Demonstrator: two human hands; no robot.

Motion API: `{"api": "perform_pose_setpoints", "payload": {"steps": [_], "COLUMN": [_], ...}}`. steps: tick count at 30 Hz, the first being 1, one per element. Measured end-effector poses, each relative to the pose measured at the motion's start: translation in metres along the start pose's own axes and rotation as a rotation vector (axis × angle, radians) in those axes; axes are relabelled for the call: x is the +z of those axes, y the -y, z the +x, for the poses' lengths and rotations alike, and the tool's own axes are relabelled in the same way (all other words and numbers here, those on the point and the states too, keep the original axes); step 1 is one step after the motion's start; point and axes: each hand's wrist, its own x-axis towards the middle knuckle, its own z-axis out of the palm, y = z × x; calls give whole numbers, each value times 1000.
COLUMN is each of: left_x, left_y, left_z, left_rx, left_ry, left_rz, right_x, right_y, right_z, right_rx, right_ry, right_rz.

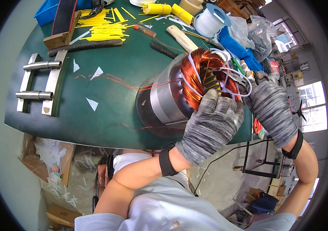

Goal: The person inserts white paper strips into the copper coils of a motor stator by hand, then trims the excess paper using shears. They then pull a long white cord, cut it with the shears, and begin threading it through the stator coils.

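A metal motor stator [171,94] lies on its side on the green table, its thick copper winding [195,82] facing right. White sleeves and cord [247,92] loop around the winding, and yellow strips show inside its bore. My left hand [214,125], in a grey knitted glove, has its fingers curled over the winding's near edge. My right hand [270,102], gloved alike, is closed just right of the winding beside the cord. A grey metal tool tip [238,77] shows between that hand and the winding; what the hand grips is mostly hidden.
Two metal bars joined by rods [52,82] lie at the left. Yellow strips [102,27], a white spool [210,21], a wooden stick [181,37] and blue trays [241,48] lie farther back. Thin red wires [123,82] trail left from the stator. White scraps [92,104] dot the table.
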Motion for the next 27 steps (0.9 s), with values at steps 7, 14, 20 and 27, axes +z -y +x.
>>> {"api": "perform_pose_setpoints", "payload": {"steps": [7,14,20,27], "left_x": [-1,-10,-29,-53], "left_y": [3,14,27,45], "left_z": [-5,-6,-5,8], "left_rx": [3,146,188,161], "left_ry": [45,49,196,186], "left_rz": [-28,-43,-22,-475], "right_x": [60,271,122,91], "right_y": [-1,27,14,76], "right_z": [-29,-61,-1,22], "right_rx": [75,495,258,62], "right_ry": [-434,-385,-594,-1015], "right_rz": [375,1045,837,1496]}}
